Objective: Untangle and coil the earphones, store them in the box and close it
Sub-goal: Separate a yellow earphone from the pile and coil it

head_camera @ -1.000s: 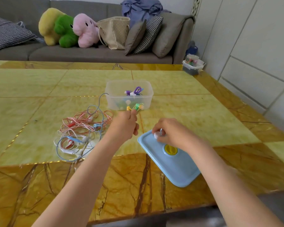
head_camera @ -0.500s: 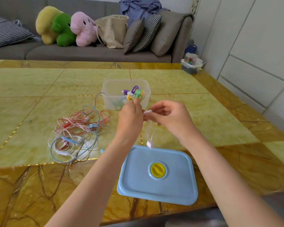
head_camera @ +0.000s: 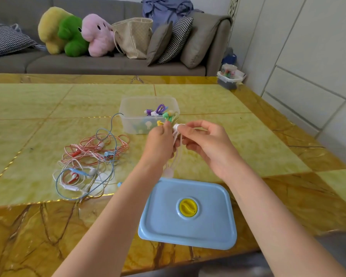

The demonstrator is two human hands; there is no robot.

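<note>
My left hand pinches a pair of earphones with green and yellow buds, raised above the table. My right hand pinches the white end of the same cable, which hangs in loops between both hands. Behind them stands the clear plastic box, open, with purple coiled earphones inside. Its blue lid with a yellow knob lies flat near the table's front edge. A tangle of red, blue and white earphones lies to the left.
The yellow marble table stretches far to the left and back. A grey sofa with plush toys, cushions and a bag stands behind it. A small container sits on the floor at the back right.
My right hand rose from the lid with the white cable end and met the left hand in the air. The view shifted, so the lid now lies below both hands.
</note>
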